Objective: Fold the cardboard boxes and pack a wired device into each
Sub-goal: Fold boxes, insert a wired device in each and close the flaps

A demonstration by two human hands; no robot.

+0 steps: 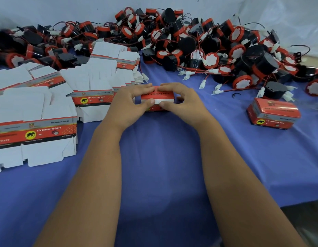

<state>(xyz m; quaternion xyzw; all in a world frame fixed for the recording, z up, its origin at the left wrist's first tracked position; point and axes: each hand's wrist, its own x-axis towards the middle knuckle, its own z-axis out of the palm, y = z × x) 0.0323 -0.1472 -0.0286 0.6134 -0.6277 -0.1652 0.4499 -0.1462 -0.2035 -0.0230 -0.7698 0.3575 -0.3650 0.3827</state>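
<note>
Both hands clamp a small red printed cardboard box [157,99] mid-worktop.
Left hand [132,102] and right hand [179,100] fingers curl round it — flat white carton blanks [35,111] left, red-and-black wired horns [199,43] heaped behind, a folded red box [272,114] right.

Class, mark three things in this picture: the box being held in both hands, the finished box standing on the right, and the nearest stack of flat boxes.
Held box [157,97], head view: red top face between the hands.
Finished box [273,114], head view: its front face.
Flat box stack [33,132], head view: printed red band.

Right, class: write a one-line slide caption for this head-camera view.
Both hands grip a red box on the blue cloth, between flat cartons and piled wired horns.
</note>
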